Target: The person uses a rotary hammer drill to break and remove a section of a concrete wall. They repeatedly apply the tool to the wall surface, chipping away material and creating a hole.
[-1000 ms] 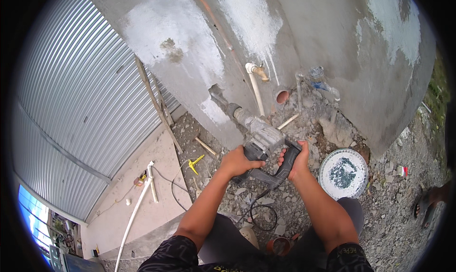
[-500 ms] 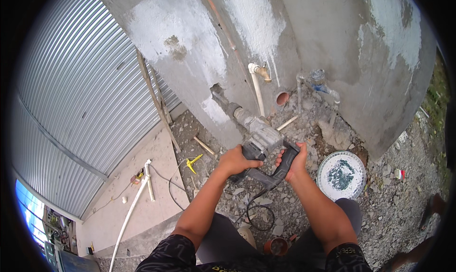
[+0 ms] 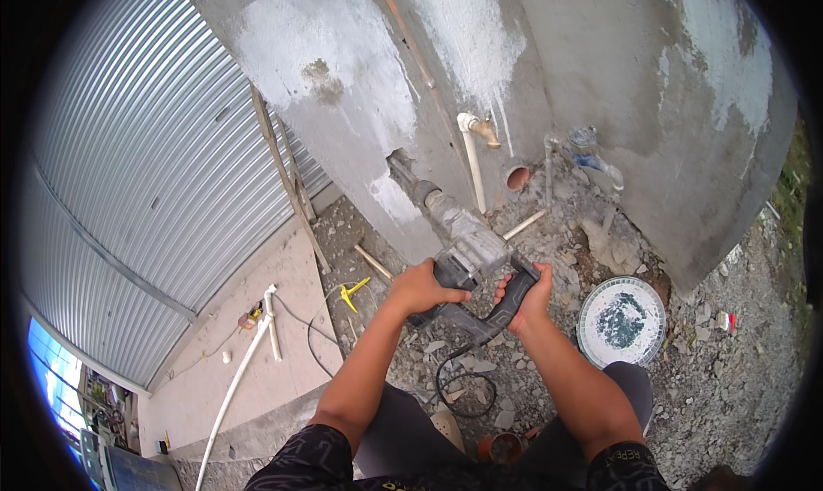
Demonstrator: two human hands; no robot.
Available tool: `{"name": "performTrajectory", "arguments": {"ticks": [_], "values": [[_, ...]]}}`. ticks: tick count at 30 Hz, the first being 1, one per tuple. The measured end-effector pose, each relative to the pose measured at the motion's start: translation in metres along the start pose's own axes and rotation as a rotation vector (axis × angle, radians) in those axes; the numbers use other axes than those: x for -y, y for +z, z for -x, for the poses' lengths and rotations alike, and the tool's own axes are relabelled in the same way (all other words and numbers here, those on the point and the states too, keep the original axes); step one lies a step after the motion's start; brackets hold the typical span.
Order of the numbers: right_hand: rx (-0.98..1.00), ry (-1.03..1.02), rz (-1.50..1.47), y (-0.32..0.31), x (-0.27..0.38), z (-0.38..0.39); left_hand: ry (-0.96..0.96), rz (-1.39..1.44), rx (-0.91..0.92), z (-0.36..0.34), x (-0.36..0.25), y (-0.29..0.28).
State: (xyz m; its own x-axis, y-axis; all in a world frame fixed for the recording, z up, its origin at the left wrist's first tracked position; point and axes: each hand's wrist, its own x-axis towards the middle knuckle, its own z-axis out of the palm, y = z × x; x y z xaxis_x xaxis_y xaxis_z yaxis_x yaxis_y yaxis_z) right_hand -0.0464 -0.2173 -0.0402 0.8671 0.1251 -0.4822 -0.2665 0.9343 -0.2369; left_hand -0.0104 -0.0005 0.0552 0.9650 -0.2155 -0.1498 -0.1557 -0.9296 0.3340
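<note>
Both my hands hold a dusty grey and black demolition hammer (image 3: 471, 247) tilted up toward the concrete wall (image 3: 407, 230). The bit meets a chipped hole (image 3: 399, 160) in that wall, so its tip is hard to make out. My left hand (image 3: 422, 289) grips the side of the tool's body near the front of the black part. Wrapped round the black rear handle is my right hand (image 3: 533, 296). A black power cord (image 3: 443, 380) runs down from the handle and loops on the rubble.
Right of the hole stand a white pipe with a brass tap (image 3: 473, 157), an orange pipe end (image 3: 518, 178) and a water meter (image 3: 586, 148). A round white lid (image 3: 621, 321) lies on the rubble. At left are a yellow clamp-like tool (image 3: 351, 294), white pipe (image 3: 236, 388) and corrugated metal sheeting (image 3: 129, 174).
The view has shifted slightly, so the wall and pipes sit a little further right. Both hands keep their grip, with the bit still at the hole. A person's limb at the right edge has mostly gone.
</note>
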Motion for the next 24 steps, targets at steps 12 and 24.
{"name": "performTrajectory", "arguments": {"ticks": [12,24], "values": [[0.010,-0.206,0.305,0.037,0.070,0.007,0.064,0.263,-0.106,-0.020,-0.031,0.021],[0.015,-0.233,0.415,0.059,0.096,0.014,0.077,0.526,-0.166,-0.027,-0.054,0.027]]}}
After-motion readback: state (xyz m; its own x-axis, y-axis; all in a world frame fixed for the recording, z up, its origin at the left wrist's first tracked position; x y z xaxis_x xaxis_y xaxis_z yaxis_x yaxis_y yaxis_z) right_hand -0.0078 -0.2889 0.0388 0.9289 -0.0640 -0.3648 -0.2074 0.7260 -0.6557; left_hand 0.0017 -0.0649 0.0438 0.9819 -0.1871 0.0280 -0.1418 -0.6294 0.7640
